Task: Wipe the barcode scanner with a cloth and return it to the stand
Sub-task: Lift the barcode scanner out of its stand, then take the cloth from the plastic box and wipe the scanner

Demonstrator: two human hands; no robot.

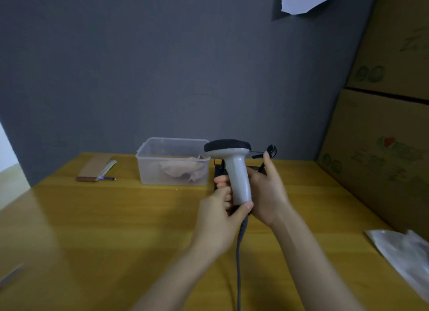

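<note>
A grey barcode scanner (pixel 234 162) with a black head is held upright above the wooden table (pixel 116 229). My left hand (pixel 220 215) grips the bottom of its handle. My right hand (pixel 267 190) wraps the handle from the right side. A grey cable (pixel 239 259) hangs from the handle toward me. The black stand (pixel 269 151) rises just behind the scanner, its base partly hidden by my hands. A pale cloth (pixel 183 170) lies crumpled inside a clear plastic box (pixel 171 148) to the left of the scanner.
A brown notebook (pixel 95 168) and a pen (pixel 108 178) lie at the back left. Stacked cardboard boxes (pixel 383 148) line the right side. A clear plastic bag (pixel 401 250) lies at the table's right edge. A grey wall stands behind.
</note>
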